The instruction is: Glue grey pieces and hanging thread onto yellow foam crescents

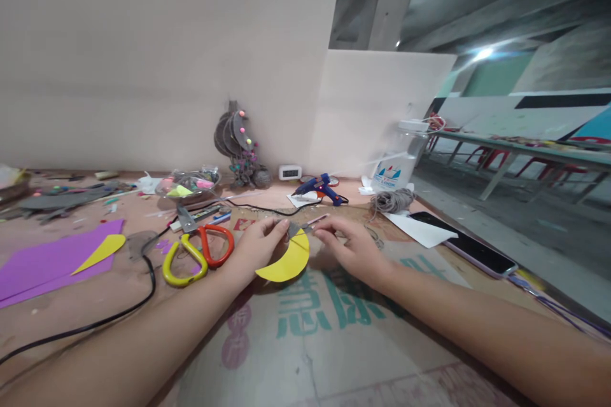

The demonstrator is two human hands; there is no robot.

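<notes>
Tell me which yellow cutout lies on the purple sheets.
The pointed yellow sliver, far left, flat across the purple sheets; the other, the yellow crescent, is held in the left grip.

Cardboard (pixel 296 362) lying between scissors (pixel 184 281) and phone (pixel 470 248)

On the tabletop (pixel 114 296), paper sheets (pixel 57 261) are lying left of the scissors. Behind the cardboard's middle, a glue gun (pixel 324 188) is resting, with a clock (pixel 289 172) sitting behind it to the left. Yarn (pixel 392 201) is lying right of the glue gun, and a jar (pixel 396 162) is standing behind the yarn.
</notes>
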